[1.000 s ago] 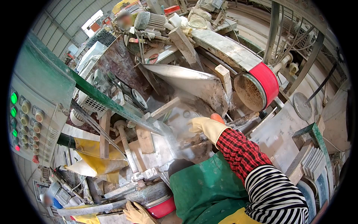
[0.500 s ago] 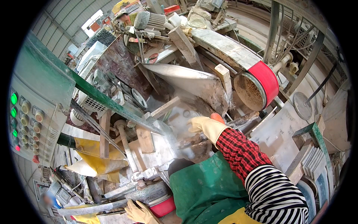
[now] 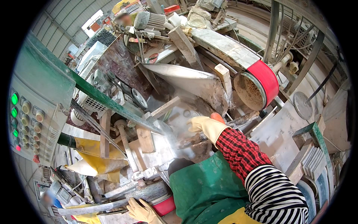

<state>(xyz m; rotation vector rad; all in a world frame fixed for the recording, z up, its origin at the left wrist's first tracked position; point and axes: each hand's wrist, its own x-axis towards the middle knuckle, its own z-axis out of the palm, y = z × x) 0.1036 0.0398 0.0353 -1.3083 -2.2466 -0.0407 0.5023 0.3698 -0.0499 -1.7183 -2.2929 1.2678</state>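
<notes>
My right hand (image 3: 203,126), in a cream rubber glove and a red-and-black checked sleeve, reaches forward over a wet, misty work area. Its fingers are stretched out and bent slightly downward; nothing shows in them, though the fingertips are blurred by spray. Beside that wrist is an orange-red rounded piece (image 3: 217,117), partly hidden by the glove. At the lower edge, my left hand (image 3: 142,212), gloved alike, has its fingers spread against a grey, dusty curved part (image 3: 149,191) of the machine, close to a red band (image 3: 164,205).
A control panel (image 3: 35,123) with lit green buttons stands at left, below a green metal beam (image 3: 100,97). Ahead are a bent pale sheet (image 3: 186,76) and a large red-rimmed drum (image 3: 265,83). Stacked thin slabs (image 3: 313,160) sit at right. Two people are in the far background.
My left hand has shifted very slightly to the right and up along the machine part. My right hand stays almost in the same place amid the spray.
</notes>
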